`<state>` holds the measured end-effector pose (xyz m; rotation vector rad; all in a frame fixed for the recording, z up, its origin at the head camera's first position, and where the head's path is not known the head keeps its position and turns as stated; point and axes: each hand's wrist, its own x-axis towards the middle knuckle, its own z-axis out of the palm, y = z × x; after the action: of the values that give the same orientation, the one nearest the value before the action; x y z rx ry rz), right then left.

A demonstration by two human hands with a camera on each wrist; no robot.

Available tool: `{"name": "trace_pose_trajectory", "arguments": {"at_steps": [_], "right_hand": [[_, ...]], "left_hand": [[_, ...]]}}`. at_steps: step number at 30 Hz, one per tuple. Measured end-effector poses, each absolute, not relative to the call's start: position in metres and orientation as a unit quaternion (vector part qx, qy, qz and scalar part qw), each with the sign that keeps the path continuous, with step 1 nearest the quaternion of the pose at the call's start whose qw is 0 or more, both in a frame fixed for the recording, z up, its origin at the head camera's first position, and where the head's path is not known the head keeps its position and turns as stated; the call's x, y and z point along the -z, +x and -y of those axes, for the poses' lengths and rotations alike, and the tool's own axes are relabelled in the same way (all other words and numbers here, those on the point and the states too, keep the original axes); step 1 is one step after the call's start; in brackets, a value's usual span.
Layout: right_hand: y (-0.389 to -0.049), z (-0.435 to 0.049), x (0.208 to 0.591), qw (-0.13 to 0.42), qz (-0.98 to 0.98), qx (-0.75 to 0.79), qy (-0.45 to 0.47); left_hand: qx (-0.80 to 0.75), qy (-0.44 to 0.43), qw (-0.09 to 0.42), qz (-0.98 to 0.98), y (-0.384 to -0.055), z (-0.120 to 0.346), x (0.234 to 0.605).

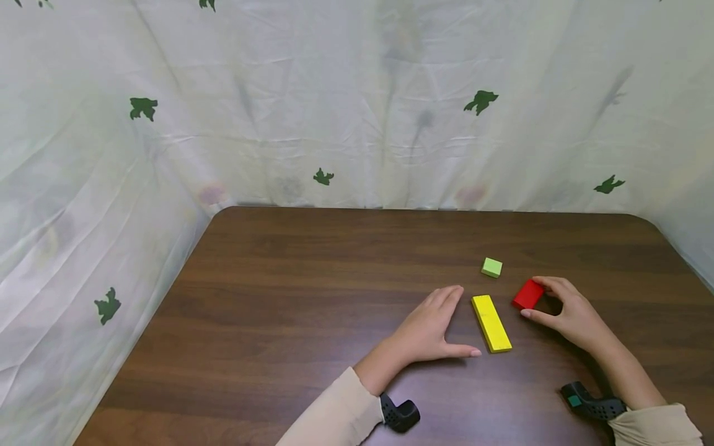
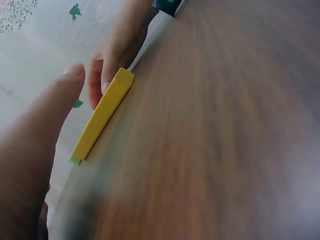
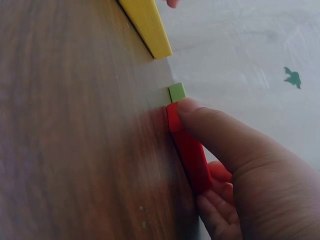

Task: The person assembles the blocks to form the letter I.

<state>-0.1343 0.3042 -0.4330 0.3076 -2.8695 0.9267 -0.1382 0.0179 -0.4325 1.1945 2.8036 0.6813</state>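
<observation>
Dark, wood-grained desk (image 1: 312, 279), far corners rounded, light gleaming off its near side! Yellow block (image 1: 491, 324) lying flat and long; small green block (image 1: 492, 267) just beyond its far end; red block (image 1: 527, 294) over to the right, all three apart!

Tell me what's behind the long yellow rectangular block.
In the head view, a small light-green block stands beyond the long yellow rectangular block, apart from it, on the brown wood-grain table. Whatever is under the green block is covered.
</observation>
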Motion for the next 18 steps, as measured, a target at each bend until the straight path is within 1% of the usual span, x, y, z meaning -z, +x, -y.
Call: {"name": "trace_pose_trajectory", "arguments": {"at_steps": [13, 18], "right_hand": [[-0.134, -0.305, 0.433, 0.058, 0.942, -0.312, 0.106], [-0.135, -0.305, 0.434, 0.057, 0.941, -0.315, 0.108]], "left_hand": [[-0.192, 0.375, 0.031, -0.906, -0.14, -0.039, 0.433], [-0.181, 0.369, 0.029, -0.911, -0.14, -0.046, 0.435]]}}
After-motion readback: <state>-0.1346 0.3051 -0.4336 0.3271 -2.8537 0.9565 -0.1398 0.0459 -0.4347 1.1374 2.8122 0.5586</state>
